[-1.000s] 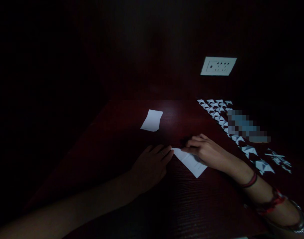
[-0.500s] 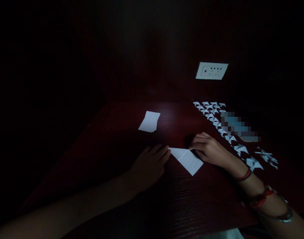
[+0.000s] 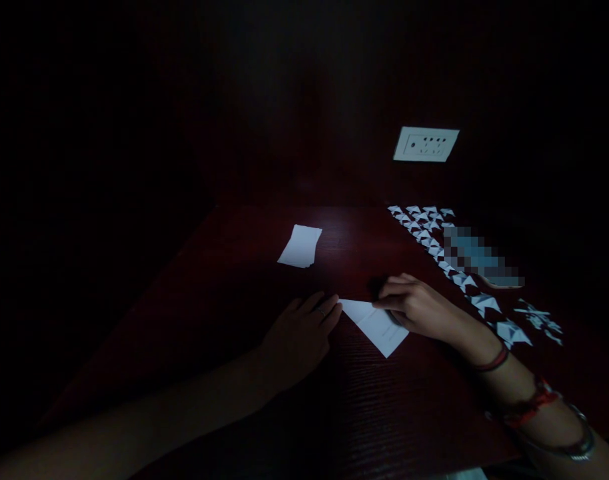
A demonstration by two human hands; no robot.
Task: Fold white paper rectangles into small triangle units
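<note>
Rows of folded paper pieces (image 3: 427,238) look done, a stack of sheets (image 3: 301,247) seems left, and one part-folded sheet (image 3: 378,325) lies on the worktop (image 3: 244,267), left hand (image 3: 297,340) flat at its corner, right hand (image 3: 418,307) at its edge, grip unclear

The only view is head-worn, looking from above and on the near side of the folded sheet (image 3: 372,324), close to it, facing forward and down across the tabletop (image 3: 234,247) toward the wall (image 3: 309,160) beyond the sheet.
</note>
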